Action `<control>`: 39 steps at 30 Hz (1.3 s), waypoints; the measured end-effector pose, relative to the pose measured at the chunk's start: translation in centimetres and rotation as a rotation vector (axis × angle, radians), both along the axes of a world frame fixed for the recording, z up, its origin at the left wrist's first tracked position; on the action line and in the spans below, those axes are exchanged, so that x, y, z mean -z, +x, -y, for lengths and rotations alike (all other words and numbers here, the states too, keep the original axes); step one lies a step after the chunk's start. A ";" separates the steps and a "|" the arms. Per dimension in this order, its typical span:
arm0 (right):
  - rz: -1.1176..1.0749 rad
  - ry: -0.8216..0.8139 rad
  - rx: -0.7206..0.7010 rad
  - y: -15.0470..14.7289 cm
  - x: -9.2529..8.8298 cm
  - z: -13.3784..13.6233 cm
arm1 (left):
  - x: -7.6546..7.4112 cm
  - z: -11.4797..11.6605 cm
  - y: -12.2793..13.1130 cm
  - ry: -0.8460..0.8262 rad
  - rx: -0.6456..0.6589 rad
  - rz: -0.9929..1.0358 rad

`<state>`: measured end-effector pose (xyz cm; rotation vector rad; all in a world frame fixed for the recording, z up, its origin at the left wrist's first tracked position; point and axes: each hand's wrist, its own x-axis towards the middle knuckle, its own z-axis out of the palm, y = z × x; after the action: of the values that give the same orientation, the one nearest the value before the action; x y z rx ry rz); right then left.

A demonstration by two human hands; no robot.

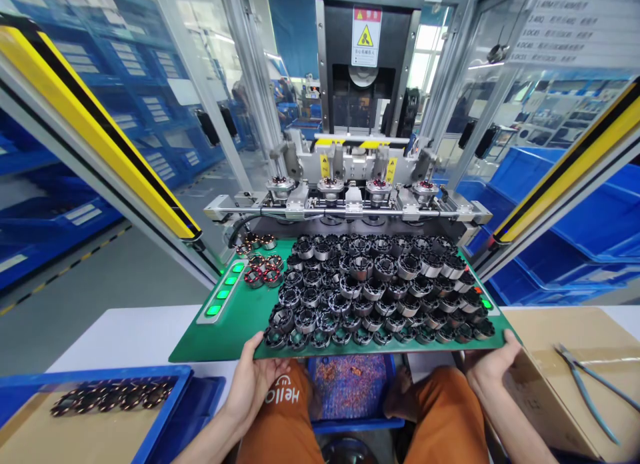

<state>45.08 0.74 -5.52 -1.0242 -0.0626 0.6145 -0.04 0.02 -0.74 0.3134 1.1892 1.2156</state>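
Observation:
My left hand [253, 384] closes on the front edge of the green board [220, 341], its thumb on top beside the stator cores and its fingers curled below. At the front right corner my right hand [493, 367] grips the same edge, thumb up, with most of its fingers hidden under it. Rows of black-insulated stator cores [373, 291] cover most of the board, some stacked on others. A small group of copper-wound stators [263, 271] sits at the left. Behind them, a machine [355, 197] holds wound stators on several round stations.
Lit green buttons [225, 294] line the board's left side. Yellow posts [100, 131] flank the machine. A blue tray [185, 377] at left carries wound stators. Pliers [587, 391] lie on a cardboard box [540, 371] at right. Below is a blue bin [360, 424] with wire scraps.

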 end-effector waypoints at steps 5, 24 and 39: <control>0.004 -0.012 0.035 0.2 0.3 -0.1 | -0.1 0.0 0.0 -0.001 0.000 0.010; 0.022 -0.047 0.001 0.5 0.7 -0.1 | 0.4 0.0 0.0 0.008 -0.018 -0.002; 0.014 -0.040 -0.009 0.8 1.4 0.0 | 0.5 0.0 -0.1 -0.005 -0.008 -0.006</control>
<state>45.91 0.77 -6.92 -1.0677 -0.0680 0.6191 -0.16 0.04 -1.21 0.3086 1.1993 1.2187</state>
